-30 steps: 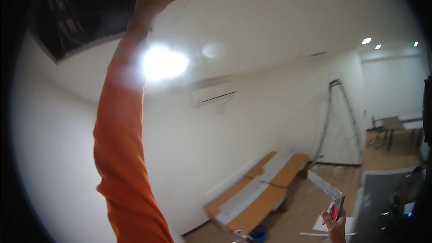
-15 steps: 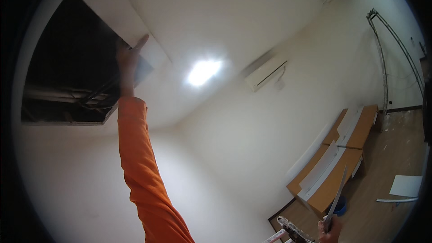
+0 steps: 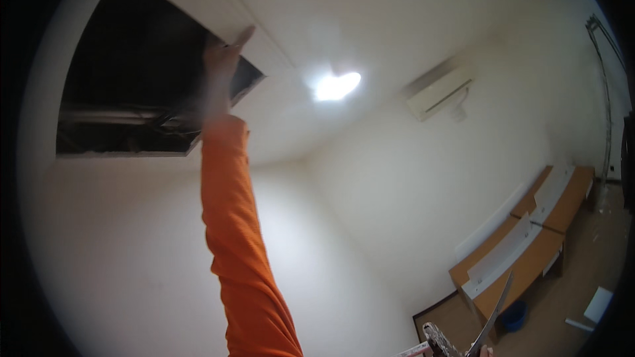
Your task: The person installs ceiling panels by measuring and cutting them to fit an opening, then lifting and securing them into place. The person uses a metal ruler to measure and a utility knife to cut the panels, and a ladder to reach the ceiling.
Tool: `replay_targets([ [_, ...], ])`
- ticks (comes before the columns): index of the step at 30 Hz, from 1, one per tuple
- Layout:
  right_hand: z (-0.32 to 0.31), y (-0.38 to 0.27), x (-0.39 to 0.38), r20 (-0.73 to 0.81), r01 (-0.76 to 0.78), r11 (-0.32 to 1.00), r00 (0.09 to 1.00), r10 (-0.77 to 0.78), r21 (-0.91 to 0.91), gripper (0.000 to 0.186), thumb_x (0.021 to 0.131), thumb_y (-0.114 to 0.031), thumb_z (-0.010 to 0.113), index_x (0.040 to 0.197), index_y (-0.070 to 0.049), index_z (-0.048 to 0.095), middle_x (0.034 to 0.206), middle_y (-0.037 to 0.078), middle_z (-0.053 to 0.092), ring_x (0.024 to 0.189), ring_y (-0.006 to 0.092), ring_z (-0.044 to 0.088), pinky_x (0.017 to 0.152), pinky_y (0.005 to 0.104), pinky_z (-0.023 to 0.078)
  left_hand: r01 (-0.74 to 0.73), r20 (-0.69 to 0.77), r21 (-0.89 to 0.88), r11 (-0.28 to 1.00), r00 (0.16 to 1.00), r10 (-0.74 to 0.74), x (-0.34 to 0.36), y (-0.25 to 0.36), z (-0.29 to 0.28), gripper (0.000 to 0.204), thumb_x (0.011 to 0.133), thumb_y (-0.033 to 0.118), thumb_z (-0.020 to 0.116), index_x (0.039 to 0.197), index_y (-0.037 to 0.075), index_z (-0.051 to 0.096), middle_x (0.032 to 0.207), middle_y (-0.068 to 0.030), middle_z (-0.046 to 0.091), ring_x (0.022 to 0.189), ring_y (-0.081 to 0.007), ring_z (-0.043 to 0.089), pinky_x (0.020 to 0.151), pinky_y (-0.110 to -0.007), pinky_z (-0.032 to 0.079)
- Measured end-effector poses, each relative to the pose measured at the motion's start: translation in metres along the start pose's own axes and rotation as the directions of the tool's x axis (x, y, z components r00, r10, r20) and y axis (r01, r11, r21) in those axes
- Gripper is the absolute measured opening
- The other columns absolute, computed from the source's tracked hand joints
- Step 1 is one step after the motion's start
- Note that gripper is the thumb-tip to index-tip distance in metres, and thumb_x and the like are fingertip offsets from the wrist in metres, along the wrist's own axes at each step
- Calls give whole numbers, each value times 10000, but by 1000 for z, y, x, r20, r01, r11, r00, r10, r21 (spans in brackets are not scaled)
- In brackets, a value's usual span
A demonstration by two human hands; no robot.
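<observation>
Overhead at the left, a dark square opening (image 3: 132, 59) is cut in the white ceiling. My left hand (image 3: 223, 59), at the end of a raised orange sleeve, grips the ceiling panel edge (image 3: 192, 0) along the opening's right side. Its thumb lies on the white face, while the fingers go into the dark gap, partly hidden. At the bottom right, my right hand (image 3: 487, 352) barely shows at the picture's edge. It holds a long, tapering, saw-like metal blade (image 3: 495, 314) pointing up; most of its handle is out of view.
Pipes (image 3: 106, 118) and wires run inside the opening. A lit ceiling lamp (image 3: 337, 86) and a wall air conditioner (image 3: 440, 92) are to the right. Below stand wooden desks (image 3: 512, 297), a blue bucket (image 3: 513, 317) and a paint-spattered ladder top (image 3: 440, 340). A white sheet (image 3: 598, 304) lies on the floor.
The view has swung, so the room sits further right. My left hand stays on the panel edge. My right hand and the blade sit lower in the picture.
</observation>
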State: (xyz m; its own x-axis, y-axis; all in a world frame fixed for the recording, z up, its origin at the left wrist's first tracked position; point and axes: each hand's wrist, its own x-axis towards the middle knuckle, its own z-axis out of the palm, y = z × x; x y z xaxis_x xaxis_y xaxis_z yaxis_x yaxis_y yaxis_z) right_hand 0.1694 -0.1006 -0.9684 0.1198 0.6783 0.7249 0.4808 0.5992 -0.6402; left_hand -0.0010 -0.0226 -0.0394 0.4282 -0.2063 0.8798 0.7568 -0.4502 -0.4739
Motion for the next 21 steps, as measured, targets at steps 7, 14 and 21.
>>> replay_targets([
  [7,24,8,9,333,-619,570,779,531,541,396,919,-335,726,1143,-29,613,927,140,600,832,334,548,692,499,446,110,-16,-115,987,994,-112,-5,6,-4,925,702,478,918,1353,-56,536,1269,-218,674,1203,-328,643,1042,-378,485],
  [14,21,13,5,308,-503,639,863,399,581,249,987,-269,645,1037,-26,629,836,49,603,754,179,542,663,351,454,223,-133,133,966,970,-205,-58,80,-16,884,766,466,870,1367,-76,512,1387,-265,589,1314,-383,567,1101,-417,444],
  [21,-4,-13,3,360,-536,543,842,402,647,190,1021,-222,593,968,-41,617,777,2,597,719,98,539,661,285,464,-77,478,59,995,878,39,-244,210,-74,661,881,411,789,1405,82,555,1367,-153,635,1304,-360,568,1150,-513,382],
])
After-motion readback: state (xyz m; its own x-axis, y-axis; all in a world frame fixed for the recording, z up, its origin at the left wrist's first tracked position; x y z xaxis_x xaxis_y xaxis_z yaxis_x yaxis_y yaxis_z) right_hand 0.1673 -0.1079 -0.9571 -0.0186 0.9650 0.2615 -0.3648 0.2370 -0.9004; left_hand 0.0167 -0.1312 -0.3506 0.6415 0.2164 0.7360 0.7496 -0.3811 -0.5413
